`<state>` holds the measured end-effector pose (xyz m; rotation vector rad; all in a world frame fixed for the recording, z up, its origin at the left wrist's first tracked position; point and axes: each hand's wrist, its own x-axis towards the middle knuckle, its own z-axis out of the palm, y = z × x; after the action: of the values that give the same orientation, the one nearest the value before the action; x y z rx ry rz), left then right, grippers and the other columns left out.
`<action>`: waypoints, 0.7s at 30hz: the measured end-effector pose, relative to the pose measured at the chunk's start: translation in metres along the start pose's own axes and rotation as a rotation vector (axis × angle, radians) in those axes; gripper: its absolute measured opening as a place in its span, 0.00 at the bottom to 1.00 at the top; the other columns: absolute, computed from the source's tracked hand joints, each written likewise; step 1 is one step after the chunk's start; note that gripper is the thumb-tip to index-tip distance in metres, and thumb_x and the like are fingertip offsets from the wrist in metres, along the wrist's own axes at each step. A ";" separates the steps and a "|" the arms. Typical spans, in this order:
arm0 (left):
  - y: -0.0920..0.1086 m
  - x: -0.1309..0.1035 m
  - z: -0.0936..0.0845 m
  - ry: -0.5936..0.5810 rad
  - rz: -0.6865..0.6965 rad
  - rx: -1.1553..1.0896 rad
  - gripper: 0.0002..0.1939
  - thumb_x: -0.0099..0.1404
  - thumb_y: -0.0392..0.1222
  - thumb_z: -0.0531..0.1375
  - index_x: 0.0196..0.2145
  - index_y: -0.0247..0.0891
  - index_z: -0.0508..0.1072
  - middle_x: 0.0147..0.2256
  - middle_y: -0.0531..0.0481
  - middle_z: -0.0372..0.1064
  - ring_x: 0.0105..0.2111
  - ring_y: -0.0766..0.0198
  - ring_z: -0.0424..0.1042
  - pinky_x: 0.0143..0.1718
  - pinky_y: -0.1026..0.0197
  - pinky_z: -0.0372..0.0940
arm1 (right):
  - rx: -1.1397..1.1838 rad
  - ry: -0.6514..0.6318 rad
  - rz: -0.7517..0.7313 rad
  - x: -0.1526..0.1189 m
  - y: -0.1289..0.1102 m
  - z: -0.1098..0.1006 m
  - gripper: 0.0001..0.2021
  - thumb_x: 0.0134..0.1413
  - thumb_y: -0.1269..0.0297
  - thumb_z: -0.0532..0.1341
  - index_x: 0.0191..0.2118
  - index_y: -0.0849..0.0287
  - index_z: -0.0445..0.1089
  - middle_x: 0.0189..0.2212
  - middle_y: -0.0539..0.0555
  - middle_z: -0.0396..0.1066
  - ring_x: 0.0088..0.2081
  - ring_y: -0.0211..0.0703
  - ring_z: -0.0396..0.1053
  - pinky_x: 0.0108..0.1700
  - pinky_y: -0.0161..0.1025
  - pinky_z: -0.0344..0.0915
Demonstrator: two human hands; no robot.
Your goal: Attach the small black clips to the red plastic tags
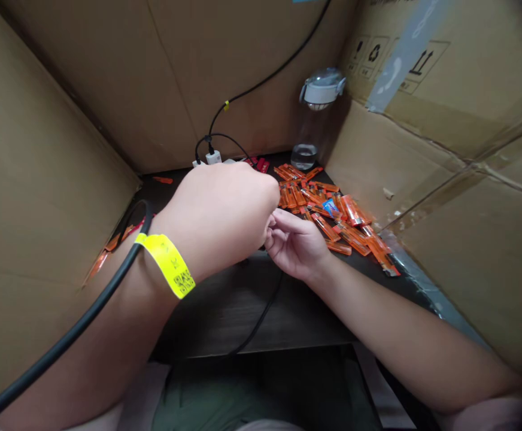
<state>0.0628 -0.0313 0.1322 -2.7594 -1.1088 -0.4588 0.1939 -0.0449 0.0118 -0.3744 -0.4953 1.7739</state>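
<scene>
Orange packets point(325, 226) are heaped just beyond the right hand point(297, 245), to the right of the left hand point(229, 209); a small blue packet point(330, 208) is seen among them. Both hands are brought together to the left of the heap, with the right fingers curled in and the fingertips set close against the left hand; the left fingers are hidden behind the back of that hand, so it cannot be told whether anything is pinched there (or how narrowly). Behind the heap a clear bottle point(308, 129) is stood upright, part-filled with liquid; white plugs point(214, 157) joined to a thin black cable point(274, 72) are seen just beyond the left hand. Across the left forearm a thick black cord point(103, 299) is passed, tagged with a yellow label point(166, 263); the dark tabletop point(243, 305) is enclosed by cardboard walls point(108, 66).
</scene>
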 end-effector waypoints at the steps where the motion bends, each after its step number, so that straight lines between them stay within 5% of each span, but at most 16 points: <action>1: -0.002 0.002 0.000 -0.027 0.010 0.038 0.07 0.56 0.40 0.60 0.24 0.34 0.74 0.22 0.49 0.63 0.34 0.54 0.73 0.41 0.54 0.63 | -0.006 0.005 0.011 0.000 -0.001 0.001 0.02 0.51 0.73 0.62 0.31 0.63 0.73 0.25 0.48 0.73 0.26 0.29 0.72 0.33 0.23 0.73; 8: -0.028 0.023 0.018 -0.205 0.009 -0.127 0.10 0.54 0.41 0.63 0.18 0.37 0.74 0.16 0.52 0.61 0.21 0.65 0.63 0.30 0.59 0.57 | -0.066 0.167 0.042 0.001 0.000 0.002 0.05 0.50 0.76 0.60 0.33 0.63 0.73 0.26 0.50 0.75 0.28 0.32 0.74 0.32 0.24 0.74; 15: -0.040 0.024 0.030 -0.163 -0.083 -0.321 0.09 0.50 0.39 0.65 0.16 0.37 0.73 0.14 0.52 0.62 0.25 0.61 0.68 0.31 0.60 0.58 | -0.096 0.288 0.064 0.006 0.000 0.001 0.08 0.50 0.80 0.58 0.33 0.64 0.73 0.25 0.51 0.75 0.25 0.33 0.74 0.30 0.24 0.74; 21: -0.048 -0.001 0.045 -0.144 -0.113 -0.497 0.10 0.57 0.43 0.62 0.23 0.36 0.78 0.20 0.50 0.69 0.24 0.64 0.67 0.28 0.61 0.58 | -0.132 0.376 0.093 0.009 -0.003 -0.002 0.11 0.51 0.81 0.53 0.34 0.69 0.73 0.27 0.58 0.76 0.27 0.38 0.75 0.33 0.30 0.76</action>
<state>0.0388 0.0131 0.0898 -3.2072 -1.3458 -0.6330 0.1947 -0.0349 0.0118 -0.8173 -0.3301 1.7103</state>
